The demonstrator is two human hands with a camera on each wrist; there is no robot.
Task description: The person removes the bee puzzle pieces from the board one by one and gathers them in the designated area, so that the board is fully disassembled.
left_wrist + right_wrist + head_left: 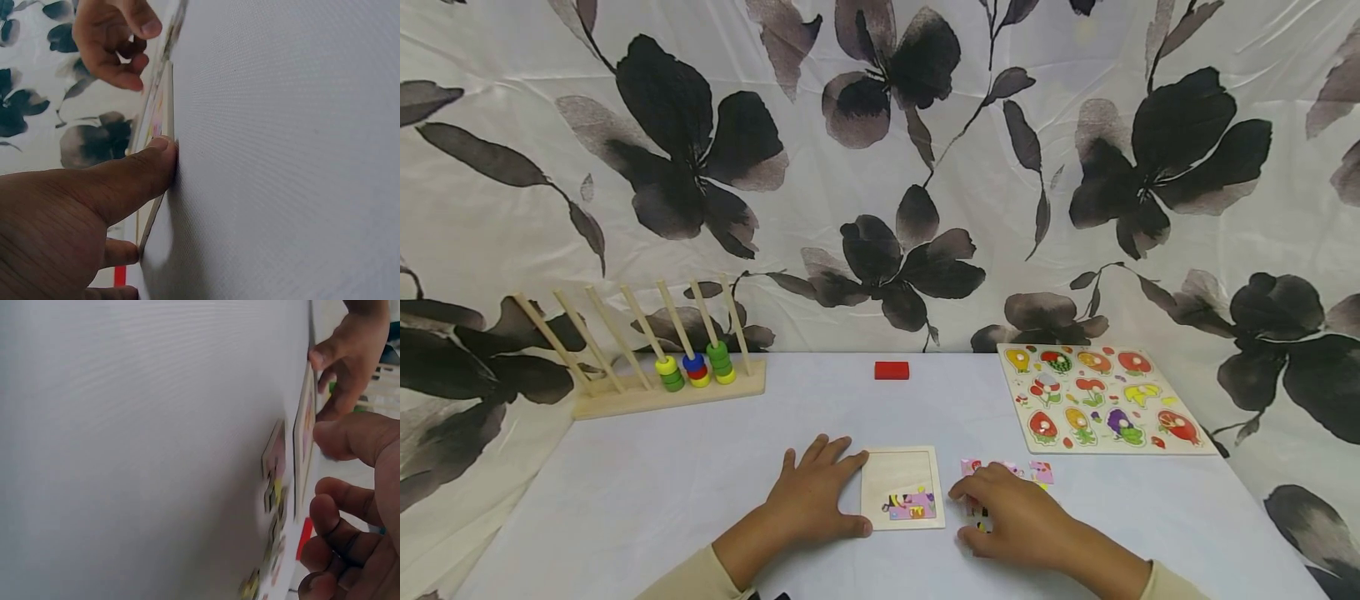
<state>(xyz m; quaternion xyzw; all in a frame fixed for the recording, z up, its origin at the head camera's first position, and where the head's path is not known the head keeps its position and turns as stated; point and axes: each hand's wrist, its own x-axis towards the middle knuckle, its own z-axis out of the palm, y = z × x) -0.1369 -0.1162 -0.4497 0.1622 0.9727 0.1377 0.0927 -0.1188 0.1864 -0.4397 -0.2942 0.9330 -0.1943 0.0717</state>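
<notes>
A small square wooden puzzle tray (pixel 883 468) lies flat on the table, with a few joined pink jigsaw pieces (pixel 913 505) in its lower right corner. My left hand (pixel 815 493) steadies the tray's left side; its fingers are spread, and in the left wrist view the thumb (pixel 153 164) touches the frame edge. Over the loose pink jigsaw pieces (pixel 1042 472) to the right of the tray hovers my right hand (pixel 1022 510), partly hiding them. In the right wrist view its fingers (pixel 325 515) are loosely bent, apart from the thumb, with no piece visible between them.
At the back left stands a wooden peg rack (pixel 670 402) with coloured rings on some pegs. A red block (pixel 892 371) sits at the back middle. A fruit puzzle board (pixel 1105 421) lies at the back right. Behind the white table (pixel 647 492) hangs a flowered cloth (pixel 1037 208).
</notes>
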